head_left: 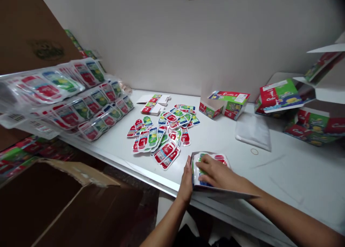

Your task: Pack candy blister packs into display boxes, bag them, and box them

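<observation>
An open display box (193,171) printed inside with nothing I can make out sits at the table's front edge, its flap toward me. Red and green sachets (199,161), shaped like cola and lemon drinks, fill it. Against the box's left wall my left hand (185,184) is closed, holding it steady. My right hand (215,171) reaches over the right side, its bent fingers on the sachets inside; the fingertips are partly hidden. Just left of the box lies a loose pile of sachet pairs (152,137).
Flattened cartons (153,105) lie behind the pile. Open display boxes (231,105) stand at the back and right, near a clear plastic packet (253,132) and a rubber band (254,151). Sachet strips (81,108) are stacked left, above a large cardboard box (67,204).
</observation>
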